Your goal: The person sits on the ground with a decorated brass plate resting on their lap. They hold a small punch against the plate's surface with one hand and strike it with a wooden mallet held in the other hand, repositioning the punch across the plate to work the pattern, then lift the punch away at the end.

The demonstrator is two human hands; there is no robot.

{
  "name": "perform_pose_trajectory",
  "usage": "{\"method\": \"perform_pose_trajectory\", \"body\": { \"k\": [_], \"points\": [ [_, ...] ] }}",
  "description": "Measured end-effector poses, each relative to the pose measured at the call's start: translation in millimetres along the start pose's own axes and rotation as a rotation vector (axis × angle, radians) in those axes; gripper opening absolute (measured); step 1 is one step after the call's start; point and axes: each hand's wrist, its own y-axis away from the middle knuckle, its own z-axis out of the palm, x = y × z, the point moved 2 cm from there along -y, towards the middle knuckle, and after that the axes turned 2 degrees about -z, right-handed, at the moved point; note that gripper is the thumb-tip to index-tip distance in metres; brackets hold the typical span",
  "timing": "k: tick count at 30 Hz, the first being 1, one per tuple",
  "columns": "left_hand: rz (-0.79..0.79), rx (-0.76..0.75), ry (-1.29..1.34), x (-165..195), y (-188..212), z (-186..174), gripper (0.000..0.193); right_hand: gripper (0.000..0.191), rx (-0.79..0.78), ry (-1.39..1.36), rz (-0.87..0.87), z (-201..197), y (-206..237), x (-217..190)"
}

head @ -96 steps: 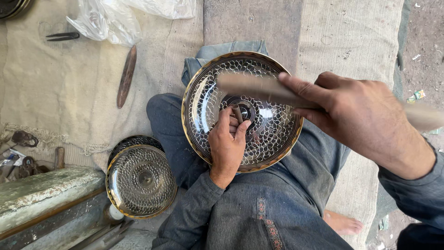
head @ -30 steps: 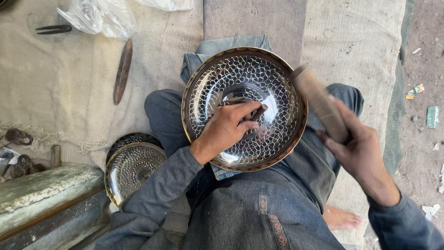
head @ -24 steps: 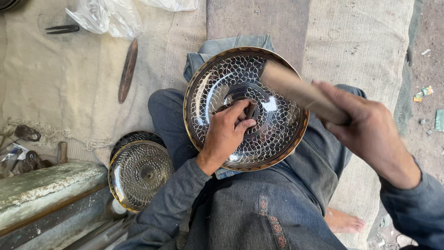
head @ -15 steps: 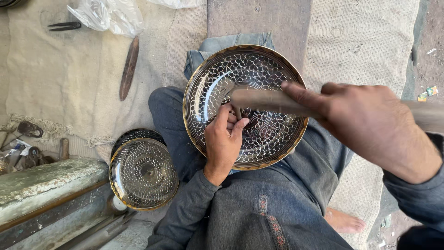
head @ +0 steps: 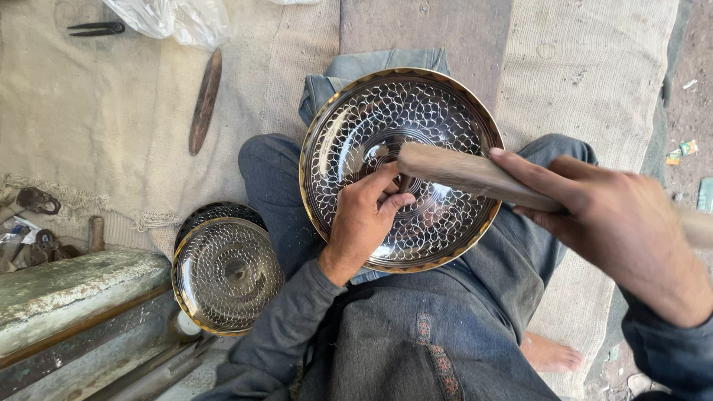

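Engraved metal plate (head: 445,126) on lap; left hand (head: 365,215) pinching punch, right hand (head: 624,223) gripping wooden mallet (head: 468,172).

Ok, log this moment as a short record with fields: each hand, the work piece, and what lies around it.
left hand: pinches a small tool against the middle of the large plate
right hand: grips a wooden stick held across the plate
large plate: round, engraved scale pattern, gold rim, on the person's lap
smaller plates: stacked beside the left knee
mat: burlap, with shears, flat wooden piece, clear plastic bag
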Motion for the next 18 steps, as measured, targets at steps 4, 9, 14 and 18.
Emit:
{"method": "perform_pose_trajectory", "body": {
  "k": [4,9,14,18],
  "points": [
    [-0.009,-0.266,0.050,1,-20,-9,0.044,0.075,0.477,-0.811,-0.003,31,21,-14],
    [0.194,-0.507,0.013,13,-40,-16,0.043,0.080,0.759,-1.192,0.223,98,40,-43],
    [0.241,-0.730,0.001,20,-55,-11,0.040,0.077,0.766,-1.137,0.317,155,61,-73],
    [0.370,-0.789,-0.045,27,-57,-13,0.039,0.076,0.809,-0.799,0.173,182,75,-88]
  ]
}}
